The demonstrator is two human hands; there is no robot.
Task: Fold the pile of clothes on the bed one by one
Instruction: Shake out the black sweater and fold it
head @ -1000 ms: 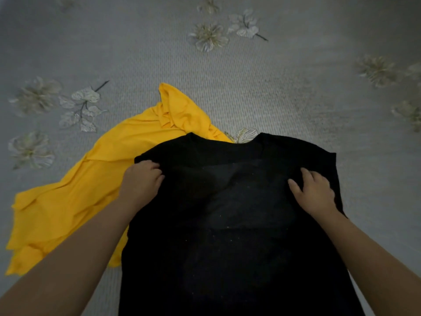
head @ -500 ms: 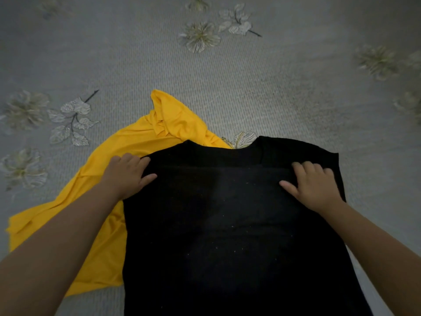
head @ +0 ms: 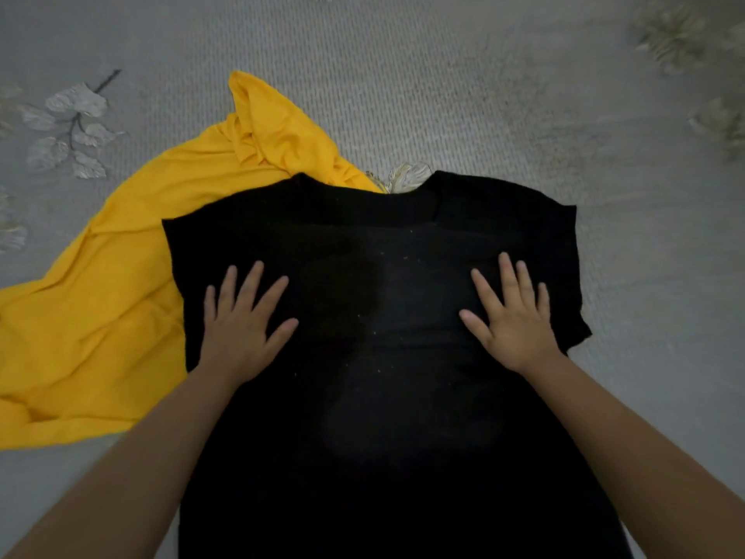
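Black shirt — spread flat on grey floral bedspread, collar away. Left hand, right hand — fingers splayed, palms pressing its chest. Yellow garment crumpled beyond-left, partly under the shirt.

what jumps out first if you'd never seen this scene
The black shirt spread flat across the middle of the bed, with the left hand and right hand pressing on it, fingers spread. Next, the bright yellow garment lying crumpled to the left, partly under the shirt, vivid against the grey floral bedspread.
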